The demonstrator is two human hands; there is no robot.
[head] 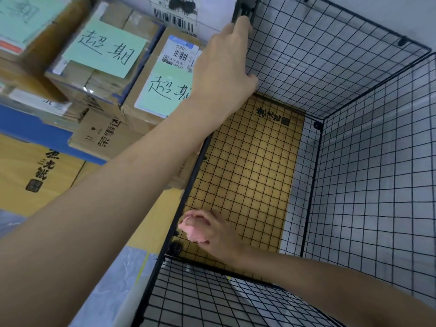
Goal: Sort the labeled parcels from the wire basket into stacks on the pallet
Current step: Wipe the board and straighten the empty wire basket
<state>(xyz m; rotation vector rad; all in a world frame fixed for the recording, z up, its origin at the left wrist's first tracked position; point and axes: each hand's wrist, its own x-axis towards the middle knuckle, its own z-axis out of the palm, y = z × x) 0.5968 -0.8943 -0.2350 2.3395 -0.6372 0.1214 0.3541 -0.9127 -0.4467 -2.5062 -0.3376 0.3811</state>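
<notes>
Cardboard [247, 173] underneath; left hand [224, 64], right hand [210, 230] grip wire basket [330, 67]; parcels [162, 90] alongside.

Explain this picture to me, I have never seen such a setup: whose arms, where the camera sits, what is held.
There is no machine here: a person works with bare hands, and the single picture comes from a camera worn on their head, looking down. The left hand grips the far rim of the black wire mesh basket; the right hand curls round its near left rim. No parcel shows inside it; through the mesh you see a yellow cardboard sheet with black print. To its left stand brown cardboard parcels bearing pale green handwritten notes.
</notes>
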